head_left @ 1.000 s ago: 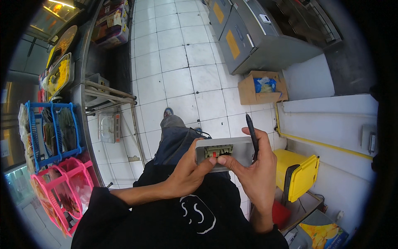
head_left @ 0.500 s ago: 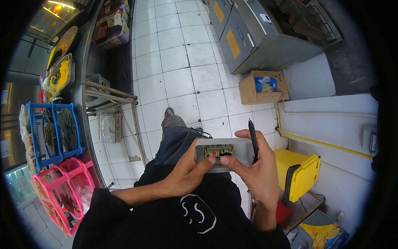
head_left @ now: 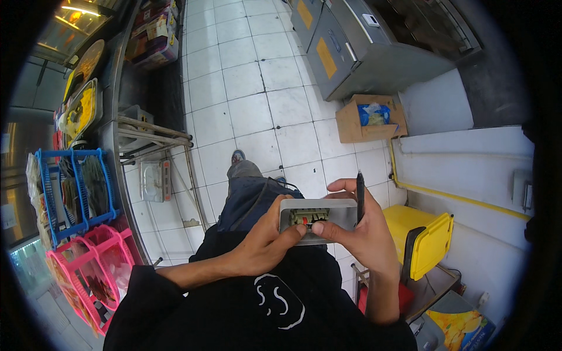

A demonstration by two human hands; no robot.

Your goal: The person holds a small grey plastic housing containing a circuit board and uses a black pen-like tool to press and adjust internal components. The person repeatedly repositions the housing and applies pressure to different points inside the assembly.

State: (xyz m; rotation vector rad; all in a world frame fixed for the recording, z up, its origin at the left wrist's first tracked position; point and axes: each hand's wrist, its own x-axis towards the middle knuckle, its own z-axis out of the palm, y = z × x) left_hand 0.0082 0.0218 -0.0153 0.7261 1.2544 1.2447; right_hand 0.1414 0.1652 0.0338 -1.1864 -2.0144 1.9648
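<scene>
The grey case (head_left: 342,215) was a little right of and below the centre of the frame, its hollow side facing up between the two hands. The left hand (head_left: 263,244) gripped its left end, fingers passing out of sight behind the near wall and the thumb bent over the lower rim. Inside, toward the left half of the hollow, sat an olive-green mechanism (head_left: 309,214) with a small red part (head_left: 304,221) just beside the left thumb's tip.

The right hand (head_left: 370,234) was at the case's right end, its thumb reaching left across the lower rim until the tip came near the other thumb — the two lay side by side at the mechanism's lower edge. How firmly either thumb pressed could not be told. The right hand was also closed around a black pen (head_left: 360,199), which stood nearly upright in the picture, tucked against the fingers just beside the case's right edge.

Beyond the hands, a yellow bin (head_left: 430,243) stood at the right of the frame, a cardboard box (head_left: 351,124) above it, and blue and pink racks — one above the other — at the lower left.
</scene>
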